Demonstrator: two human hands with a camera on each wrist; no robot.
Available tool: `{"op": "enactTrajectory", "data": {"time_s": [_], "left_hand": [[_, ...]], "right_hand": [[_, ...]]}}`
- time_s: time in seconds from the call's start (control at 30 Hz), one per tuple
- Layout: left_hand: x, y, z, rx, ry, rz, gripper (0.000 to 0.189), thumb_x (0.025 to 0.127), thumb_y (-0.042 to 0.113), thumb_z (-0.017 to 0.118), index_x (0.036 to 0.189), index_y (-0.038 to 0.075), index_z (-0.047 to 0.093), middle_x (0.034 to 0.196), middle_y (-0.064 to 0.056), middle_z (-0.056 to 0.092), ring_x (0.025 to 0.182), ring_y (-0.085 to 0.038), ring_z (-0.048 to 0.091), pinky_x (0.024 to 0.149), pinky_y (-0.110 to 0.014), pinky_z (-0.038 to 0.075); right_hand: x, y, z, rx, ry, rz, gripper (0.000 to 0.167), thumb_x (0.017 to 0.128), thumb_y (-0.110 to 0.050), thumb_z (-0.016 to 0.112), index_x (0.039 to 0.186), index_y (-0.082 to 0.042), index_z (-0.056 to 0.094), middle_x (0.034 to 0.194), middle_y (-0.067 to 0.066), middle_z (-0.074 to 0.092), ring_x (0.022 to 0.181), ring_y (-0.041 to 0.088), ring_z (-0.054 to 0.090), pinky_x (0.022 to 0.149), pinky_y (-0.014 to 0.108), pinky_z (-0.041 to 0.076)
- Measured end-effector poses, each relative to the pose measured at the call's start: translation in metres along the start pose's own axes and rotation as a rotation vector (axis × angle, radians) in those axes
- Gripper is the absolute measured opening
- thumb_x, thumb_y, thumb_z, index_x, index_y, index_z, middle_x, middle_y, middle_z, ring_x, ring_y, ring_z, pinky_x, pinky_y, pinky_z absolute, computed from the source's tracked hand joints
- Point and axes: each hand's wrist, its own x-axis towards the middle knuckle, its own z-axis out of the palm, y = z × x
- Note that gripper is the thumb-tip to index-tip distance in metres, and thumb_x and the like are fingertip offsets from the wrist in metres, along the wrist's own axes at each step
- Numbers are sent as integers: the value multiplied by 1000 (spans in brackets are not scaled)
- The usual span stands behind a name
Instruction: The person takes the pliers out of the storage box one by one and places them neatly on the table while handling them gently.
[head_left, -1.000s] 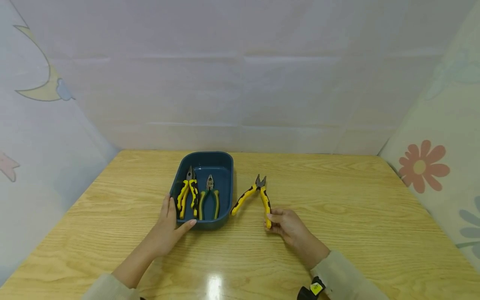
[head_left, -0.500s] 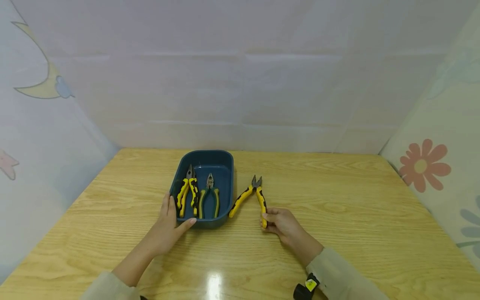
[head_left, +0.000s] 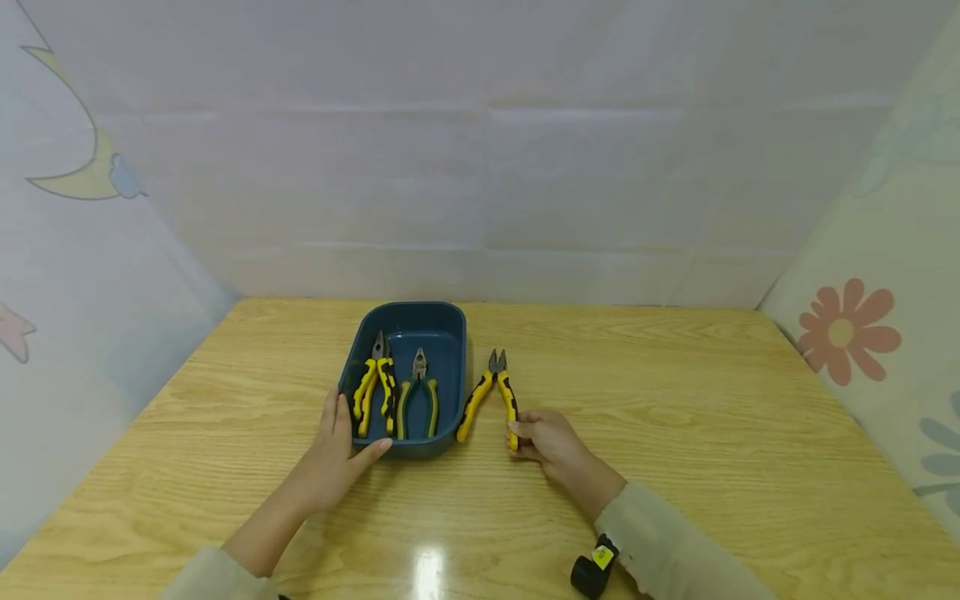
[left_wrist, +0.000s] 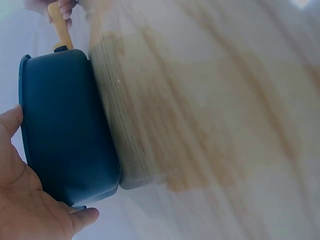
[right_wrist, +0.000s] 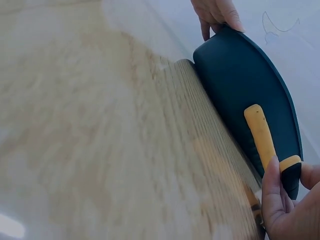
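A dark blue plastic box (head_left: 417,451) sits on the table left of centre. My left hand (head_left: 333,467) holds its near left corner, thumb over the front rim and fingers along the left side. My right hand (head_left: 551,442) pinches the right handle of yellow-and-black combination pliers (head_left: 510,400) beside the box's right wall. These pliers stand spread, grey jaws pointing away, the left handle's tip right at the box wall. In the right wrist view, both yellow handle ends (right_wrist: 260,130) show against the box. Inside lie yellow-and-black long-nose pliers (head_left: 387,387) and green-and-yellow pliers (head_left: 420,383).
The wooden table (head_left: 675,400) reaches back to a pale wall sheet (head_left: 585,183). Printed sheets with a red flower (head_left: 840,333) and a moon (head_left: 82,179) stand at the sides. A black strap device (head_left: 592,567) sits on the right wrist.
My right hand has moved left with the pliers, and their handles have come closer together. The left handle's tip has shifted slightly toward me along the box. My left hand and the box stay put.
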Motion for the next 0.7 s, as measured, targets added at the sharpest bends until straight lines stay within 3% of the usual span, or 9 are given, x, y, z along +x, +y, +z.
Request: {"op": "enactTrajectory", "data": {"time_s": [0.37,0.7], "left_hand": [[0,1,-1,-7,-5,-1,93,85,53,39,132,-7,-13,137,-21,-23,122,-46,4,92,-56,20],[1,0,0,-10,-18,-16,94,84,55,39,132,-7,-14,136,-20,-25,122,-46,2,93,-56,17]], "right_hand": [[11,1,10,-4,46,17,25,85,5,46,105,19,46,80,19,52,61,18,52,58,29,49],[14,2,15,-25,41,13,28,85,5,47,108,20,44,82,19,51,58,16,52,58,29,49]]}}
